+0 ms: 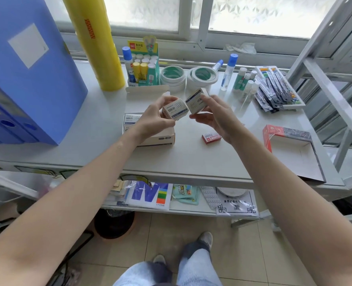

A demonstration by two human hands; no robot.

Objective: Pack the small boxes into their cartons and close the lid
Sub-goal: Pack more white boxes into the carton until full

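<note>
Now I see my left hand (152, 118) with its fingers pinching one small paper-clip box (175, 111), and my right hand (216, 118) pinching a second (196, 102), both held above the worktop (191, 155). Their open cream carton (156, 139) sits just below my left hand, and a small red box (211, 137) lies near right.

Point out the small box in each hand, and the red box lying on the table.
Left hand's small box (175, 110): head view, printed front face.
Right hand's small box (196, 102): head view, printed side face.
Red box (211, 137): head view, top face.
</note>
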